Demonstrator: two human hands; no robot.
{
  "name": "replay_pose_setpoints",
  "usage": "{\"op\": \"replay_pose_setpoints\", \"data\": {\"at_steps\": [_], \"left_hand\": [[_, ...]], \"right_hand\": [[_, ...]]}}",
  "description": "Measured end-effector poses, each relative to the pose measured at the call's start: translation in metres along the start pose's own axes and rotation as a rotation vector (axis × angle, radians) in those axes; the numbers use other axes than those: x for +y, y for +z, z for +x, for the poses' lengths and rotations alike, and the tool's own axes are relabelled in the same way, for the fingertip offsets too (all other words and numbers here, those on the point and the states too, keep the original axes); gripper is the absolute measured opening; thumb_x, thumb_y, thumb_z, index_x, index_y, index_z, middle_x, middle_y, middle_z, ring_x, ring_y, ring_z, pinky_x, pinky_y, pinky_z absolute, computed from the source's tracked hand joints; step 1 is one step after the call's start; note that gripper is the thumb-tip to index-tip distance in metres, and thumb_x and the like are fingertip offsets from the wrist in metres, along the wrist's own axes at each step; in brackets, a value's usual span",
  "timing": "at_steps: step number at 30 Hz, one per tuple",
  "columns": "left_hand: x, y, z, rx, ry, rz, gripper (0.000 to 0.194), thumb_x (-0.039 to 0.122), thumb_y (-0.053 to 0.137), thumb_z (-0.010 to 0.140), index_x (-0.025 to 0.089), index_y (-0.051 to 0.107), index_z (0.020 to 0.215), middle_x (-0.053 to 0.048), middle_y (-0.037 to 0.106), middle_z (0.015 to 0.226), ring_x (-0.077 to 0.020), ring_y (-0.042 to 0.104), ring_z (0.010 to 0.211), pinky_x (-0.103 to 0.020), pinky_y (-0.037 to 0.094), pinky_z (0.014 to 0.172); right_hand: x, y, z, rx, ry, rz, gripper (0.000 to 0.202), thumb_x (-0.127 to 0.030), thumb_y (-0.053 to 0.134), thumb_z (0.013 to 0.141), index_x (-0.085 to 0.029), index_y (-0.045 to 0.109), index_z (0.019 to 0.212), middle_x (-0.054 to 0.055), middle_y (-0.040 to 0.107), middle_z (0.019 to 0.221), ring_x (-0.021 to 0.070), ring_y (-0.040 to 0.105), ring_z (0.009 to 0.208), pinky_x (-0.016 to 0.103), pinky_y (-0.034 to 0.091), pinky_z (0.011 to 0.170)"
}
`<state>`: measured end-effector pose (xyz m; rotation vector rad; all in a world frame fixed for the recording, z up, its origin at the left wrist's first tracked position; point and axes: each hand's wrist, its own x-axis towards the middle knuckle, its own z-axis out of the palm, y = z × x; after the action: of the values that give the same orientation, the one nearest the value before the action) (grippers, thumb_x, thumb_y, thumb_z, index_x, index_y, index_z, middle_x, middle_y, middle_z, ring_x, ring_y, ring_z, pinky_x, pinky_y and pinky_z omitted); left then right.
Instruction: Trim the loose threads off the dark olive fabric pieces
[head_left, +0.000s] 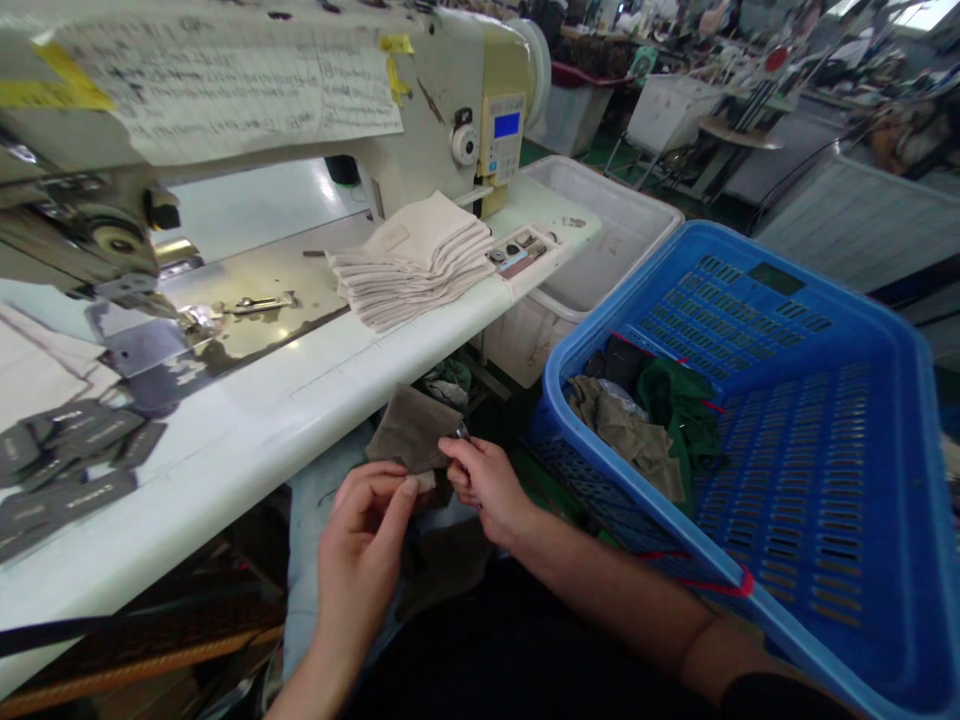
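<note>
Below the front edge of the white sewing table, my left hand (370, 525) pinches the lower edge of a grey-brown cloth piece (412, 425), near a small light tab (424, 481). Beside it, my right hand (484, 480) is closed around a small metal tool (462, 430), whose tip shows above the fingers. The rest of that tool is hidden in the hand. The two hands are close together but apart, with the cloth between them.
On the table (300, 400) are a sewing machine (420, 130), a stack of beige cloth pieces (420, 255) and several dark grey labels (75, 450). A blue basket (825, 400) holding green and brown cloth stands right, before a white bin (615, 220).
</note>
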<state>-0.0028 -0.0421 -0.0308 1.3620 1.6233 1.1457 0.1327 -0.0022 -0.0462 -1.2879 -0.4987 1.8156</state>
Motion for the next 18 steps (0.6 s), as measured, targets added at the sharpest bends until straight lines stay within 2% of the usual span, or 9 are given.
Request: {"op": "replay_pose_setpoints", "data": {"at_steps": [3, 5, 8, 11, 13, 16, 18], "left_hand": [[-0.002, -0.003, 0.0, 0.07, 0.209, 0.198, 0.021, 0.038, 0.064, 0.087, 0.023, 0.066, 0.073, -0.008, 0.062, 0.11, -0.0241, 0.062, 0.107, -0.037, 0.055, 0.087], [-0.004, -0.004, 0.001, 0.047, 0.255, 0.198, 0.022, 0.036, 0.06, 0.09, 0.023, 0.063, 0.074, -0.008, 0.064, 0.119, -0.0249, 0.062, 0.113, -0.04, 0.052, 0.093], [-0.008, -0.007, 0.006, -0.014, 0.181, 0.107, 0.021, 0.036, 0.057, 0.092, 0.023, 0.06, 0.076, -0.008, 0.068, 0.122, -0.0244, 0.066, 0.11, -0.039, 0.054, 0.088], [-0.013, -0.011, 0.01, -0.01, 0.107, 0.079, 0.018, 0.037, 0.059, 0.09, 0.023, 0.06, 0.078, -0.008, 0.071, 0.109, -0.0225, 0.069, 0.095, -0.036, 0.055, 0.079], [-0.016, -0.013, 0.011, 0.024, 0.145, 0.128, 0.016, 0.036, 0.06, 0.089, 0.023, 0.061, 0.079, -0.007, 0.072, 0.103, -0.0223, 0.068, 0.092, -0.037, 0.054, 0.081], [-0.016, -0.014, 0.011, 0.033, 0.218, 0.206, 0.015, 0.033, 0.06, 0.088, 0.023, 0.062, 0.078, -0.007, 0.071, 0.098, -0.0225, 0.068, 0.092, -0.038, 0.053, 0.085], [-0.014, -0.012, 0.01, 0.011, 0.218, 0.216, 0.015, 0.033, 0.061, 0.087, 0.022, 0.064, 0.076, -0.006, 0.072, 0.095, -0.0223, 0.068, 0.091, -0.038, 0.053, 0.085]], "right_hand": [[0.003, -0.001, 0.001, -0.028, -0.019, -0.09, 0.031, -0.039, 0.066, 0.078, -0.02, 0.046, 0.063, -0.011, 0.038, 0.041, 0.0042, 0.021, 0.036, 0.021, 0.012, 0.038], [0.006, -0.003, 0.001, -0.092, 0.006, -0.176, 0.033, -0.042, 0.065, 0.081, -0.02, 0.048, 0.063, -0.011, 0.038, 0.041, 0.0048, 0.022, 0.037, 0.021, 0.013, 0.038], [0.009, -0.008, 0.001, -0.145, 0.019, -0.241, 0.036, -0.048, 0.064, 0.084, -0.019, 0.051, 0.066, -0.011, 0.037, 0.043, 0.0058, 0.024, 0.039, 0.022, 0.014, 0.04], [0.011, -0.016, -0.003, -0.101, -0.064, -0.26, 0.038, -0.053, 0.069, 0.08, -0.02, 0.051, 0.074, -0.01, 0.038, 0.052, 0.007, 0.029, 0.045, 0.022, 0.02, 0.044], [0.012, -0.022, -0.009, -0.009, -0.17, -0.282, 0.037, -0.054, 0.068, 0.082, -0.02, 0.052, 0.082, -0.009, 0.04, 0.059, 0.0086, 0.034, 0.05, 0.023, 0.025, 0.047], [0.01, -0.026, -0.025, 0.16, -0.44, -0.307, 0.031, -0.051, 0.05, 0.097, -0.02, 0.054, 0.101, -0.004, 0.046, 0.071, 0.0125, 0.045, 0.061, 0.025, 0.035, 0.054], [0.006, -0.024, -0.037, 0.133, -0.624, -0.385, 0.028, -0.043, 0.039, 0.103, -0.022, 0.054, 0.112, -0.002, 0.051, 0.078, 0.0145, 0.052, 0.07, 0.027, 0.041, 0.063]]}}
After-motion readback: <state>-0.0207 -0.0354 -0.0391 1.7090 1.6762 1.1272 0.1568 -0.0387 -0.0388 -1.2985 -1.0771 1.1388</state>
